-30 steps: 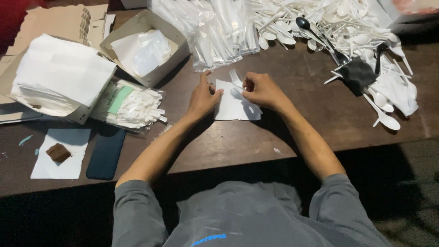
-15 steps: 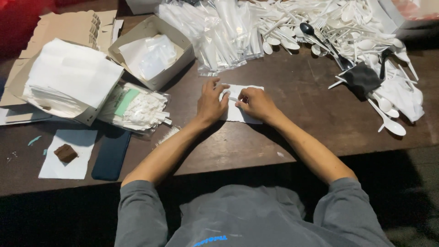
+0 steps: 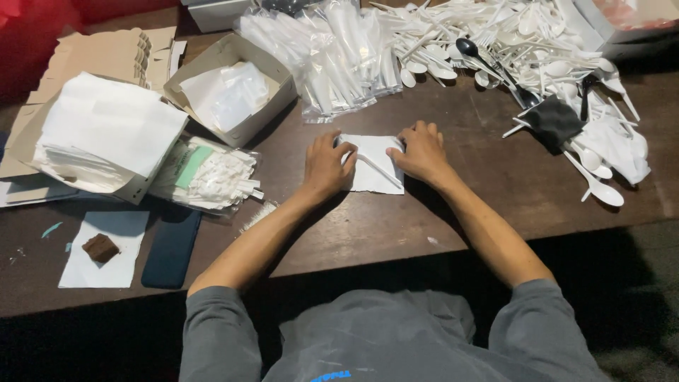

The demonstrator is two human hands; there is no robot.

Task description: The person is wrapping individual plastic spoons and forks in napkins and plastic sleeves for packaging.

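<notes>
Near the middle of the desk (image 3: 495, 205), a little toward its far edge, one white napkin (image 3: 373, 164) lies flat with one thin white stick (image 3: 378, 170) across it, its long axis slanting from far left to near right. The left hand (image 3: 327, 166) presses the napkin's left side, fingers together and curled over the edge; the right hand (image 3: 422, 152) holds down the right side likewise. Both are touching it, neither nearer. Beyond lie one heap of white spoons (image 3: 509, 42), one bundle of wrapped cutlery (image 3: 339, 56), and two open boxes (image 3: 233, 92).
</notes>
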